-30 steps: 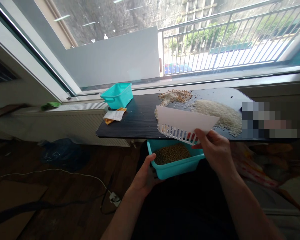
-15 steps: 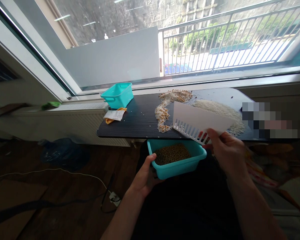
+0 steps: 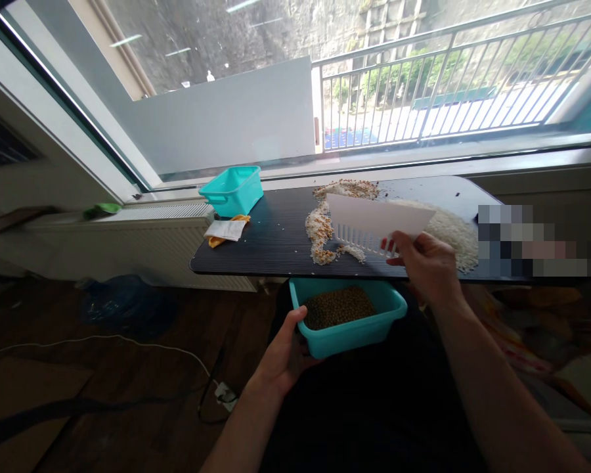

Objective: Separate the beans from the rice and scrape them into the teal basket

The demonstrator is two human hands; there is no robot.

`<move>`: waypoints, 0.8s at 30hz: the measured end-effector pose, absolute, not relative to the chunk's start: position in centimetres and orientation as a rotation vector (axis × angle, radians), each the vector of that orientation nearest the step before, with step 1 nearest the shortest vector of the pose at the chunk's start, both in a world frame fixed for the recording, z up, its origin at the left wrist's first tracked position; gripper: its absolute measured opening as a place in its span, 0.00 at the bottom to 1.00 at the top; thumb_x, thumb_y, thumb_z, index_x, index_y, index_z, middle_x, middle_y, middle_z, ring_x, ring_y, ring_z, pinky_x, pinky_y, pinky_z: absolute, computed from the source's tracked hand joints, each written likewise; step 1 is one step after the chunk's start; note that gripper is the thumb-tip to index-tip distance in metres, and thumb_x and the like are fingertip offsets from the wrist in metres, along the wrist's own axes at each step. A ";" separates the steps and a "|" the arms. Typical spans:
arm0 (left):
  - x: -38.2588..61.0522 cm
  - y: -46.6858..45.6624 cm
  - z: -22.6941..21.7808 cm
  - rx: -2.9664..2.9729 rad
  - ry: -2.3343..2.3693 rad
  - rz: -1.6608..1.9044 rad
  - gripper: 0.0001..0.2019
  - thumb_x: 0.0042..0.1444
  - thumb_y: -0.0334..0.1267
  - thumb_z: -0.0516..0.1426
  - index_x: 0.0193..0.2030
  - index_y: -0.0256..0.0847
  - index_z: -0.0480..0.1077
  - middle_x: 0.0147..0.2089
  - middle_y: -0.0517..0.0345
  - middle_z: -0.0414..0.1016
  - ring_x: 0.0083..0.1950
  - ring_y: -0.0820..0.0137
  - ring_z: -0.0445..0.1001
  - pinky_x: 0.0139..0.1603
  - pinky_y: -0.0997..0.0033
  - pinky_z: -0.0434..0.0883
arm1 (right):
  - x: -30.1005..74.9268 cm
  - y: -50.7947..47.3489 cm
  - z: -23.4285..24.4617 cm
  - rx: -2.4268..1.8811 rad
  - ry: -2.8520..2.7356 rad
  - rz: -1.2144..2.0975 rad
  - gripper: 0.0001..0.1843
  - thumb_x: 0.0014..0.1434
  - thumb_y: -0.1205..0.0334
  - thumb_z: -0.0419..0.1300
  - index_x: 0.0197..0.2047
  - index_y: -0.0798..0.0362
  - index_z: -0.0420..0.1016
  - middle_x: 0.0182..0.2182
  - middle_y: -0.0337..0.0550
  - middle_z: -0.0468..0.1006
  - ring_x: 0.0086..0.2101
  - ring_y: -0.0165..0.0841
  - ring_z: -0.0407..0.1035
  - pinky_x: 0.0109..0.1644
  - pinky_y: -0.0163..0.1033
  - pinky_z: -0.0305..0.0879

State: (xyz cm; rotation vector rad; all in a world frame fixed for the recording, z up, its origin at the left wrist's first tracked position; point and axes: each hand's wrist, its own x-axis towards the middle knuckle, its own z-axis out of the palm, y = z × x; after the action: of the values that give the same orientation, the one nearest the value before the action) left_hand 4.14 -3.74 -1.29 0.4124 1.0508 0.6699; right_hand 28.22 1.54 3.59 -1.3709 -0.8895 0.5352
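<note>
My left hand (image 3: 288, 348) grips the near-left corner of a turquoise plastic bin (image 3: 354, 341), thumb over the rim. Small brownish beans (image 3: 342, 307) cover the bin's floor; it sits by my lap, just below the table edge. In my right hand (image 3: 426, 263) is a white slotted scraper (image 3: 374, 215), a flat sheet with a row of slots along its lower edge, held above the tabletop. Left of and behind the scraper lies a curved band of mixed rice and yellowish grains (image 3: 319, 226). A pile of white rice (image 3: 456, 236) spreads to the right, partly hidden by my hand and the scraper.
On the dark table (image 3: 270, 253), a second turquoise bin (image 3: 236, 195) stands at the back left, with a white and orange cloth (image 3: 226, 230) before it. A radiator (image 3: 167, 243) and window lie beyond. A blue water jug (image 3: 123, 305) and a power strip (image 3: 225, 395) are on the floor.
My right hand has moved the scraper left and slightly up over the grain band. A small strip of rice now shows near the table's front edge. The bin in my left hand has stayed put.
</note>
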 end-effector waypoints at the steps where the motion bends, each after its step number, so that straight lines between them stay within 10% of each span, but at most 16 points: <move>1: 4.1 -3.7 -1.3 0.414 1.053 0.668 0.27 0.56 0.54 0.52 0.59 0.42 0.64 0.51 0.47 0.73 0.48 0.59 0.73 0.47 0.60 0.69 | 28.2 1.5 3.6 -1.369 -0.901 0.547 0.17 0.45 0.48 0.69 0.24 0.54 0.75 0.20 0.35 0.76 0.18 0.26 0.69 0.21 0.33 0.73; 24: 4.2 -3.6 -0.8 0.414 1.068 0.654 0.27 0.57 0.54 0.50 0.59 0.42 0.63 0.48 0.47 0.73 0.45 0.61 0.72 0.45 0.62 0.69 | 27.5 1.6 3.6 -1.336 -0.952 0.725 0.12 0.49 0.51 0.67 0.27 0.51 0.78 0.26 0.38 0.80 0.27 0.30 0.74 0.27 0.33 0.76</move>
State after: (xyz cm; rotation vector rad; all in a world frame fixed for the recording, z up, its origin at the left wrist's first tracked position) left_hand 4.16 -3.60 -0.83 0.4142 1.0676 0.6536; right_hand 27.53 1.63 3.56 -1.3364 -0.9519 0.7252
